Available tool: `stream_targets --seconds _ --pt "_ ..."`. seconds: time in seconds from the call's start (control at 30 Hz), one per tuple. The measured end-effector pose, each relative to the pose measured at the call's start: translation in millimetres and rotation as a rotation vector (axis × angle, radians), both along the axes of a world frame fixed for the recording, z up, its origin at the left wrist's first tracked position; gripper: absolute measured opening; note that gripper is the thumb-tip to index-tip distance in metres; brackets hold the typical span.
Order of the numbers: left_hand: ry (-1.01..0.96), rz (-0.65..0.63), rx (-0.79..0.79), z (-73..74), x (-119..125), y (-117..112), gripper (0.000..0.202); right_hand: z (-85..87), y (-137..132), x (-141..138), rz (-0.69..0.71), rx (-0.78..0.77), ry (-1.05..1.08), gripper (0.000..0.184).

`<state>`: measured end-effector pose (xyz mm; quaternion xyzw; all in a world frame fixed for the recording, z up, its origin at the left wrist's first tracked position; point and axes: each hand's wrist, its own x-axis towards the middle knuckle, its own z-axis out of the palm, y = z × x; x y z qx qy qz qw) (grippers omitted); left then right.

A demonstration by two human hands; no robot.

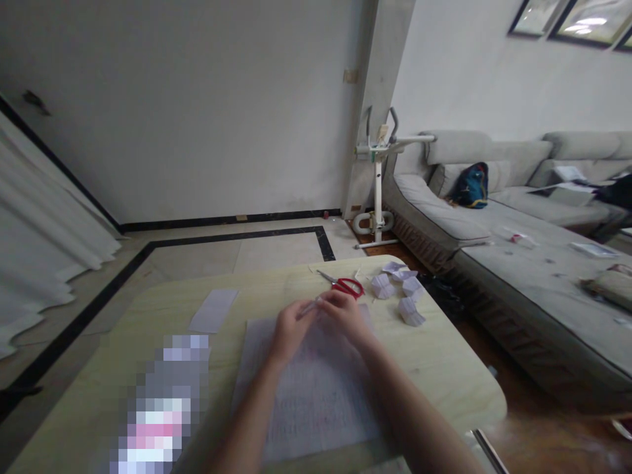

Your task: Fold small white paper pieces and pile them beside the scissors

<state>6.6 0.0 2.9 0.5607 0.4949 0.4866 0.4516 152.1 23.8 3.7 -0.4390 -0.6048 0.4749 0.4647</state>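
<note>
My left hand [291,329] and my right hand [345,317] meet over the far part of a large written sheet of paper [316,408]. Both have their fingers closed on a small piece of white paper [310,307], mostly covered by the fingertips. Just beyond my right hand lies a pair of scissors [348,288] with red handles, its blades pointing to the far left. Several folded or crumpled pieces of pale paper [411,311] are grouped to the right of the scissors. Left of the sheet is a blank paper rectangle [214,311].
The pale wooden table [444,375] has rounded corners. A blurred-out object [158,415] covers its left side. To the right stand a grey sofa [533,283] with a blue bag [473,186] and a white exercise machine [378,184]. A white curtain [44,243] hangs at left.
</note>
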Motion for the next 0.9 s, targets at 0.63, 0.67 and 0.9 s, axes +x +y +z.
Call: stream_targets --seconds 0.63,0.67,0.9 --pt "0.028 0.022 -0.014 -0.1 -3.9 0.5 0.035 -0.3 -1.4 1.7 0.025 -0.021 -0.005 0.024" --pt "0.046 0.020 -0.008 0.9 -4.2 0.1 0.035 -0.5 -1.5 1.8 0.028 -0.019 -0.003 0.024" --pt "0.023 -0.009 -0.004 5.0 -3.1 -1.2 0.035 1.9 -1.7 1.0 0.017 -0.016 -0.016 0.022"
